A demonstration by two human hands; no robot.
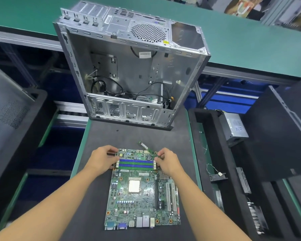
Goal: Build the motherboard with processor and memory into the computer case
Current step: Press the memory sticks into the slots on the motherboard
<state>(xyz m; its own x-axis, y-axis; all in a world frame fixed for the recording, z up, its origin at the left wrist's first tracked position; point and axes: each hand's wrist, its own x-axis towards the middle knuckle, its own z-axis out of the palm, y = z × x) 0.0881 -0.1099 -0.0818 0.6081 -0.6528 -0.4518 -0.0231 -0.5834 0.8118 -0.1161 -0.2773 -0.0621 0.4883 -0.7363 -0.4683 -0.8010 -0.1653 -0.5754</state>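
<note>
The green motherboard [139, 197] lies flat on the black mat [97, 136], with the processor [134, 186] seated in its middle socket. At its far end are blue and green memory slots [136, 164]. My left hand [102, 159] pinches the board's far left corner, thumb on the white slot latches. My right hand [167, 160] pinches the far right corner the same way. A memory stick [146, 146] lies slanted just behind the board; its near end reaches my right fingers, and I cannot tell if they touch. The open silver computer case [129, 66] stands beyond, with loose black cables inside.
A grey power supply [233, 126] sits in a black foam tray [207, 136] to the right, beside a black case panel [274, 136]. A perforated grey panel [10, 110] leans at the left. A green conveyor [250, 49] runs behind the case.
</note>
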